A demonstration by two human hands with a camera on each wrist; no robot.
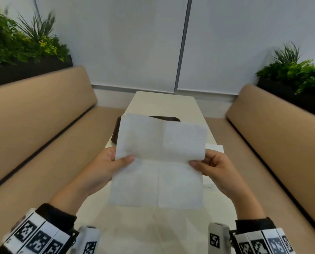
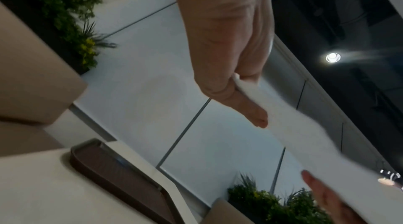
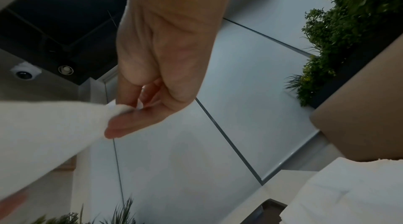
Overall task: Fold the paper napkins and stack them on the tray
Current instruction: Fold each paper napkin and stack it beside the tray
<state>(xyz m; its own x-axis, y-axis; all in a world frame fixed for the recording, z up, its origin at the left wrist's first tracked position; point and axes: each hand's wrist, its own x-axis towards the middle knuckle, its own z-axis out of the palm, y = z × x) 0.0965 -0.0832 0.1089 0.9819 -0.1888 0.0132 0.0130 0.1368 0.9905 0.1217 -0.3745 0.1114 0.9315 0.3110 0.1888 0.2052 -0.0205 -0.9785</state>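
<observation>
Head view: two hands pinch one napkin (image 1: 158, 162); one tray (image 1: 116, 131)

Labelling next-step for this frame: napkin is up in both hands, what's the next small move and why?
Probably bring the raised top half down toward the person to close the fold. The napkin is held in the air, bent along its middle crease, with the left hand and right hand pinching its two sides at that crease. The tray lies beyond.

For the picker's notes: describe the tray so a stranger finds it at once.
On the narrow pale table between the tan benches, look past the napkin held up in both hands. The tray lies there: dark brown, rounded corners, unlike the white paper nearby.
</observation>
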